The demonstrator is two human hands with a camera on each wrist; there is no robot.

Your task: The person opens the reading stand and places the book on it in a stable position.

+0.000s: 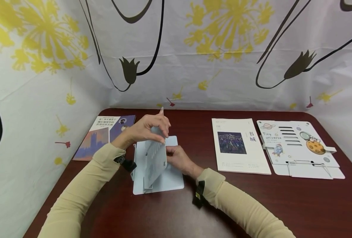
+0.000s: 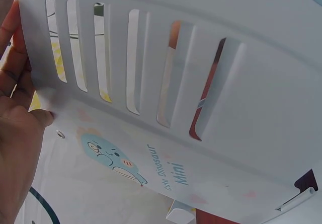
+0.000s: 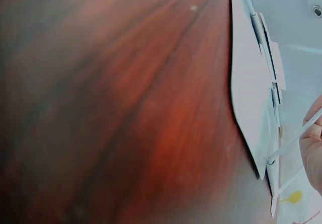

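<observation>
A light blue metal book stand (image 1: pixel 173 178) is partly unfolded on the table, its base plate flat and its slotted panel (image 1: pixel 156 162) tilted up. My left hand (image 1: pixel 149 127) pinches the raised panel's upper edge between thumb and fingers. In the left wrist view, the panel (image 2: pixel 271 113) shows long slots and a "Cute Dinosaur Mini" print, with my left hand (image 2: pixel 20 148) at its edge. My right hand (image 1: pixel 180 160) reaches in behind the panel, its fingertips hidden there. The right wrist view shows a thin wire leg (image 3: pixel 297 136) crossing my right hand's fingers (image 3: pixel 313 148).
A purple and orange book (image 1: pixel 94 140) lies at the back left, just beyond the stand. Toward the right are a white magazine (image 1: pixel 232 162) and a folded white "Tiny universe" book stand (image 1: pixel 292 155). Patterned cloth (image 1: pixel 223 82) hangs behind the dark red table (image 1: pixel 128 218).
</observation>
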